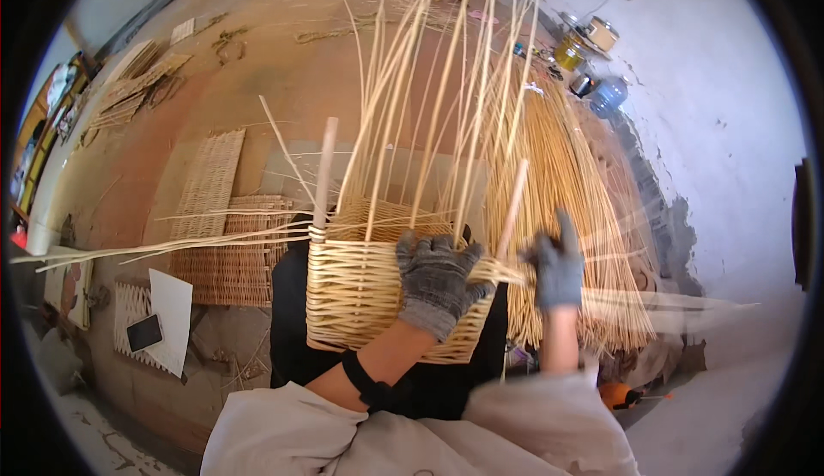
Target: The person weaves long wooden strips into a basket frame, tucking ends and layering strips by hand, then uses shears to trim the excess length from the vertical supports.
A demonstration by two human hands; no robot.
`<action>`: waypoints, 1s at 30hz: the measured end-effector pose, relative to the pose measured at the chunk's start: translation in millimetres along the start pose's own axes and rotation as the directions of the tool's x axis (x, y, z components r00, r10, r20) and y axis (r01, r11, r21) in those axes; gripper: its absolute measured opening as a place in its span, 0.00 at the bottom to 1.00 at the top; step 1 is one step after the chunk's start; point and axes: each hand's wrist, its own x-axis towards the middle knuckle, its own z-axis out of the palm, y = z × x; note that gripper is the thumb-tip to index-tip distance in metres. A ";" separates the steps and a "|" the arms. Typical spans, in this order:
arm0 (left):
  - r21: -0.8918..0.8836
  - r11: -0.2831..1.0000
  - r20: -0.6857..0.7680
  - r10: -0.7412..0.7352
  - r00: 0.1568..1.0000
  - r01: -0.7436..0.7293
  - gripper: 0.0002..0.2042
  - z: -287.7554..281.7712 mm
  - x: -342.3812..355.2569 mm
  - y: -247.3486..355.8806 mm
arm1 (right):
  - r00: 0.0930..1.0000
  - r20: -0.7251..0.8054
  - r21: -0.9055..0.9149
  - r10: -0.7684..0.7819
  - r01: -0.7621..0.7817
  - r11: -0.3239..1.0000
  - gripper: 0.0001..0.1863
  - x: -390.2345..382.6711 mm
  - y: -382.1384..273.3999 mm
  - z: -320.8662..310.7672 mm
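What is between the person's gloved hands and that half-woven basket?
Nothing visible. The left hand lies flat on the wicker basket wall, its grip open. The right hand is just off the basket's right corner, at a blurred willow strand; whether it is pinched cannot be told.

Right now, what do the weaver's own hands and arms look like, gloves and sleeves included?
Both hands wear grey knitted work gloves: the left hand and the right hand, with ribbed cuffs at the wrists. A black band circles the left forearm. Loose pale grey sleeves are pushed back toward the elbows, leaving both forearms bare. No markings show on the gloves.
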 end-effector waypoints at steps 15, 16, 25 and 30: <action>-0.879 0.418 -0.434 -0.494 0.753 -0.232 0.16 19.7 -47.9 -117.1 | 0.386 0.809 -0.272 -0.443 0.915 0.299 0.18 -123.5 -76.0 228.0; -0.853 0.457 -0.479 -0.493 0.726 -0.251 0.15 14.0 -53.4 -120.4 | 0.427 0.708 -0.285 -0.563 0.902 0.325 0.16 -125.3 -66.0 224.1; -0.026 0.985 -0.681 0.109 0.724 -0.173 0.17 -25.0 -24.2 -78.8 | 0.595 0.543 -0.553 -0.592 0.784 0.282 0.19 67.7 -25.1 161.2; -0.080 0.996 -0.664 -0.087 0.742 0.046 0.17 -26.4 -33.0 -87.4 | 0.975 0.121 0.261 -0.185 0.149 0.954 0.20 14.3 -20.3 132.9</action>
